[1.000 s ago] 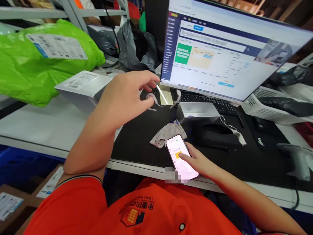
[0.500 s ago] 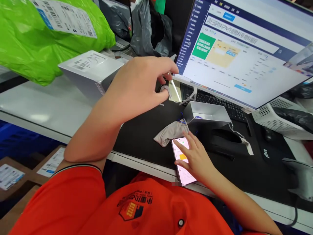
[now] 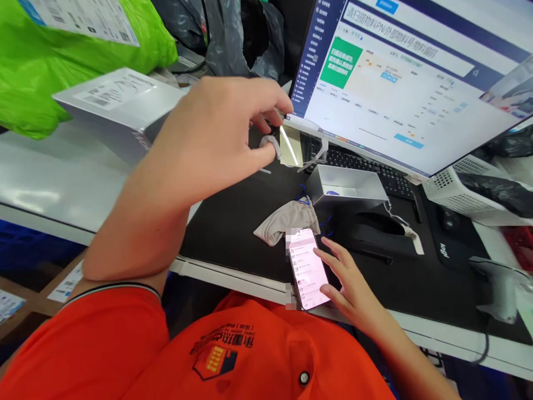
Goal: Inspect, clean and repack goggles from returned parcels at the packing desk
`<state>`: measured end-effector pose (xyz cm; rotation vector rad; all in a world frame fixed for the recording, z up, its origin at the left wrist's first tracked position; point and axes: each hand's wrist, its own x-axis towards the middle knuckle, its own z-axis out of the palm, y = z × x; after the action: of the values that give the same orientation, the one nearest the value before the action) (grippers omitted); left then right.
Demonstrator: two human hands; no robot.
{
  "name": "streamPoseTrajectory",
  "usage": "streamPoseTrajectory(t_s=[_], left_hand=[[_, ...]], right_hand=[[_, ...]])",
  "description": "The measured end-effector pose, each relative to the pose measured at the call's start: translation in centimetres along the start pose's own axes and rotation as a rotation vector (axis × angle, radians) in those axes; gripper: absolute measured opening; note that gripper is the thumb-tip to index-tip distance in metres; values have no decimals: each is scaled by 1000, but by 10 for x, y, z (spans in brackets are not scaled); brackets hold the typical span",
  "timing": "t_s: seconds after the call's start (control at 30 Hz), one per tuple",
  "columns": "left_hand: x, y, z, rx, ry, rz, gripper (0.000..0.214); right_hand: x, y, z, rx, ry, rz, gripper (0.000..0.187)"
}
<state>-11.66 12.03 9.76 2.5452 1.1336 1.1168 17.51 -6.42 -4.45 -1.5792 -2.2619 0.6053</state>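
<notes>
My left hand (image 3: pixel 233 125) is raised, with its fingers curled at the left side of clear glasses (image 3: pixel 290 145). The gripping fingertips are partly hidden. My right hand (image 3: pixel 350 283) has its fingers spread at the right edge of a smartphone (image 3: pixel 308 272). Its index fingertip is over the lit screen, which shows a list. The phone lies at the table's front edge. Just behind it is a grey drawstring pouch (image 3: pixel 283 222). A black glasses case (image 3: pixel 375 233) lies to the right, in front of an open silver-grey box (image 3: pixel 347 186).
A monitor (image 3: pixel 387 89) stands over a keyboard (image 3: pixel 375 172). At left are a silver-grey carton (image 3: pixel 120 100) and a green plastic parcel (image 3: pixel 95 50). On the right are a white basket (image 3: pixel 462 189), a mouse (image 3: pixel 449 219) and a barcode scanner (image 3: pixel 499 294).
The phone screen has switched from a page with a yellow block to a list. My right hand has drawn back to the phone's right edge. The left hand keeps its pose.
</notes>
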Motion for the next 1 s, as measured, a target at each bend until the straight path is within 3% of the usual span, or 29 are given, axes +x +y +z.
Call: streamPoseTrajectory(t_s=[0.13, 0.43, 0.6, 0.77, 0.9, 1.0], left_hand=[[-3, 4, 1, 22, 12, 11, 41], [-7, 11, 1, 80, 1, -1, 43], [-6, 11, -1, 53, -4, -5, 42], [-6, 11, -2, 49, 10, -24, 47], [-4, 3, -5, 73, -11, 47, 47], [-1, -2, -5, 93, -53, 84, 47]], right_hand=[[-17, -1, 12, 13, -8, 42, 58], [13, -7, 23, -182, -4, -5, 67], [8, -12, 18, -81, 55, 44, 71], [-9, -15, 12, 24, 68, 119, 57], [-26, -12, 13, 82, 130, 175, 42], [-41, -6, 16, 46, 203, 137, 29]])
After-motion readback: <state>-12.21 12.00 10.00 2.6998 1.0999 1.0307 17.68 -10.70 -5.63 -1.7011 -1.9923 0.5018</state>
